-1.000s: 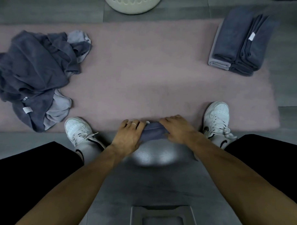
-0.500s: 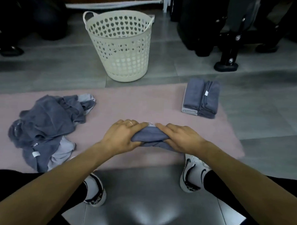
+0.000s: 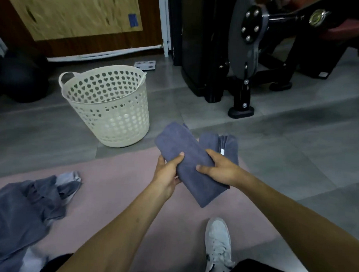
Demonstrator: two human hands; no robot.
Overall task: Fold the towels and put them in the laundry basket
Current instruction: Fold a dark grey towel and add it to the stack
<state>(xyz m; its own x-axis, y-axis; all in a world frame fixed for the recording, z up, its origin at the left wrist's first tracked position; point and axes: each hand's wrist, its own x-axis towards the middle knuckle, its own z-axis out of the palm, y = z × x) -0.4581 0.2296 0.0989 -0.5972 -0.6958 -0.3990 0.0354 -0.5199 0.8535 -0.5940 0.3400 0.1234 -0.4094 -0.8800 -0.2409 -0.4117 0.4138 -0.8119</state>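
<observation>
Nearest, a white sneaker (image 3: 218, 245) rests on the pink mat (image 3: 120, 186), with a heap of unfolded towels (image 3: 23, 209) at the mat's left edge. Above the mat, the left hand (image 3: 167, 172) and right hand (image 3: 219, 168) each have their grip clamped on a folded grey-blue towel (image 3: 186, 158), held in the air. Just behind it, partly hidden, lies a stack of folded towels (image 3: 225, 144). Farther left, the cream laundry basket (image 3: 106, 104) stands upright on the grey floor, with black gym equipment (image 3: 242, 56) beyond.
</observation>
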